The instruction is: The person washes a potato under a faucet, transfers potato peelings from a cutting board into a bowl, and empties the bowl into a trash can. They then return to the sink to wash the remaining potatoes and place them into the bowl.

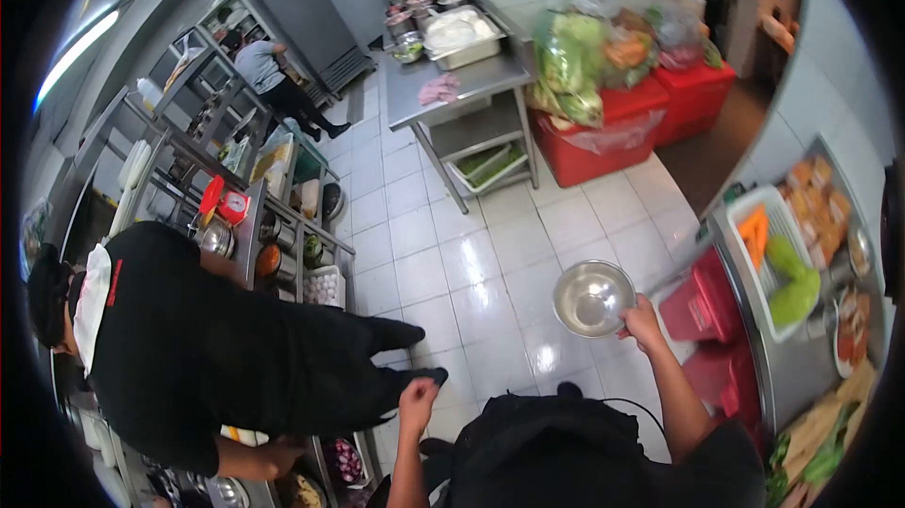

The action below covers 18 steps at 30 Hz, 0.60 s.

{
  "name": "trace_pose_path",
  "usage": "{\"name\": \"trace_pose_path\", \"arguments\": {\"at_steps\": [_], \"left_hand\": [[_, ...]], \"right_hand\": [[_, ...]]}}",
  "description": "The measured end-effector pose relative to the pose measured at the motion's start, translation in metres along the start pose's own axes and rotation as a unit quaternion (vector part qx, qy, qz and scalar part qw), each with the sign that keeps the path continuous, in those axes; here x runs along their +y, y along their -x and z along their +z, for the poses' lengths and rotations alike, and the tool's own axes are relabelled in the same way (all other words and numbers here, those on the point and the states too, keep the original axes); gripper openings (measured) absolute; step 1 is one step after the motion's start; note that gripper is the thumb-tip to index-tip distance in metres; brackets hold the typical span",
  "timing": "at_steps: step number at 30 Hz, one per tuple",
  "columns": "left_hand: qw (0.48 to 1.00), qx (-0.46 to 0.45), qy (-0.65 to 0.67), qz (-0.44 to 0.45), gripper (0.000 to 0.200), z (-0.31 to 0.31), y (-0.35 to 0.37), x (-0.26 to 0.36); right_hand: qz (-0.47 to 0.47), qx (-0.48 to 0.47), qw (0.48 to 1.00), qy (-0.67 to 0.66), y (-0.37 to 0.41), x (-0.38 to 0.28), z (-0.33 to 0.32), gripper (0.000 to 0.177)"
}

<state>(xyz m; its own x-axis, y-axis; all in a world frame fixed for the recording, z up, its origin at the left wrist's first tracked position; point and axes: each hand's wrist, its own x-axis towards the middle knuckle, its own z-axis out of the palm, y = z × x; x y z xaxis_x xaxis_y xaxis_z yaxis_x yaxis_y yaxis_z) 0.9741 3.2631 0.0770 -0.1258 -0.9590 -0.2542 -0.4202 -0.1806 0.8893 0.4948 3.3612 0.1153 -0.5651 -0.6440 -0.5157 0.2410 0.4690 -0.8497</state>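
Grips with the right hand (641, 322) a round bowl (592, 299) of smooth, shiny metal, by the side of its rim. Holds it in the air above the floor (485, 272) of square, glossy white tiles, with the hollow inside turned upward. Curls the left hand (417, 402) into a loose fist, well apart from the bowl. Has, to the right of the bowl, red plastic tubs (699, 303) and a metal counter (790, 378) with a white rectangular tray (724, 225) of orange and green food.

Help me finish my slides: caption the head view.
The right hand holds an empty metal bowl over white floor tiles.
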Motion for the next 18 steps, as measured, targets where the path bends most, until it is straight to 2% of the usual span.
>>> {"name": "trace_pose_path", "arguments": {"at_steps": [3, 6, 7, 10, 12, 14, 16, 18], "left_hand": [[0.992, 0.074, 0.048, -0.093, 0.014, -0.019, 0.008, -0.003], [0.983, 0.091, 0.058, -0.151, 0.014, -0.019, -0.031, 0.019], [0.986, 0.077, 0.088, -0.115, 0.014, -0.019, -0.050, 0.021], [0.995, 0.061, 0.053, -0.064, 0.013, -0.020, -0.134, 0.025], [0.998, 0.056, 0.030, 0.022, 0.022, -0.020, -0.197, 0.071], [0.987, 0.039, -0.057, 0.145, 0.019, -0.027, -0.256, 0.117], [0.976, 0.039, -0.030, 0.214, 0.021, -0.030, -0.313, 0.166], [0.976, 0.024, -0.028, 0.215, 0.021, -0.034, -0.376, 0.192]], "right_hand": [[-0.031, -0.057, 0.997, 0.027, -0.063, -0.068, 0.069, 0.033], [-0.040, -0.093, 0.994, 0.050, -0.114, -0.106, 0.141, 0.032], [-0.035, -0.102, 0.993, 0.050, -0.122, -0.112, 0.162, 0.032], [-0.056, -0.117, 0.989, 0.065, -0.135, -0.147, 0.213, 0.037], [-0.089, -0.117, 0.987, 0.064, -0.153, -0.158, 0.236, 0.036], [-0.064, -0.104, 0.992, 0.020, -0.162, -0.169, 0.248, 0.033], [-0.034, -0.073, 0.996, -0.028, -0.181, -0.173, 0.259, 0.030], [-0.015, -0.048, 0.998, -0.024, -0.204, -0.182, 0.269, 0.030]]}}
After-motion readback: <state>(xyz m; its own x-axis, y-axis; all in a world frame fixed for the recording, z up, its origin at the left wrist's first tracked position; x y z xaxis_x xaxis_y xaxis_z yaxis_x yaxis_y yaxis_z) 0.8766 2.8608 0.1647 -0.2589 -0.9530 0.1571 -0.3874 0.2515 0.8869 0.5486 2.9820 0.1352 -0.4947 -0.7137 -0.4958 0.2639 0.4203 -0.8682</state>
